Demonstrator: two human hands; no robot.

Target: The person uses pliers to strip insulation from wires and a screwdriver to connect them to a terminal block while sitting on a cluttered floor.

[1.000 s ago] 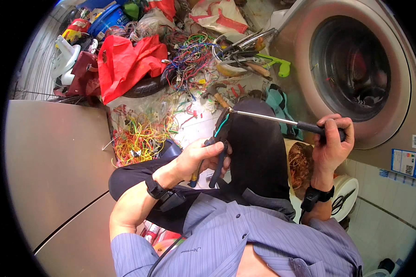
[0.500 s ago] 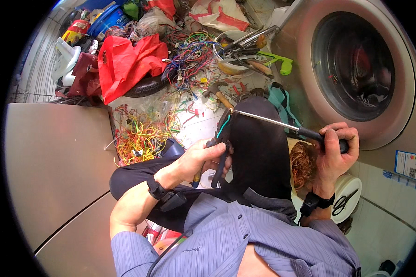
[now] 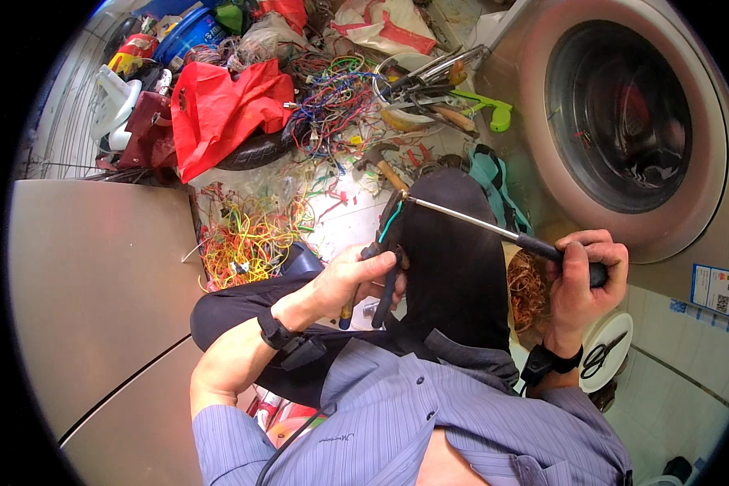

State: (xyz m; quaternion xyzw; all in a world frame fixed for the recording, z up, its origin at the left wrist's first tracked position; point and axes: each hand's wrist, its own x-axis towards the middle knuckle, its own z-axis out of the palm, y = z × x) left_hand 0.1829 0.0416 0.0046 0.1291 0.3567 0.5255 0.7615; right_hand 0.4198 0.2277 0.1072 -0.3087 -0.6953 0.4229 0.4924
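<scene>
My left hand [image 3: 344, 279] is closed round the dark handles of a pair of pliers [image 3: 387, 298], above my lap. A short green wire [image 3: 392, 220] runs along the pliers from my fingers up toward the jaws. My right hand [image 3: 583, 283] grips the black handle of a long-shafted screwdriver [image 3: 466, 217]. Its steel shaft slants up to the left across my dark-trousered knee. The tip meets the head of the pliers; exactly how they touch is too small to tell.
A tangle of yellow and red wires [image 3: 247, 243] lies left of my knees; coloured wires [image 3: 336, 97] heap farther off. Beyond are a tool bucket [image 3: 405, 120], a hammer [image 3: 390, 174] and a red bag [image 3: 219, 121]. Copper strands [image 3: 526, 296] and a washing machine [image 3: 535, 89] stand at right.
My right hand has dropped slightly and shifted a little left, so the screwdriver's handle end sits lower. The left hand with the pliers stays almost in place.
</scene>
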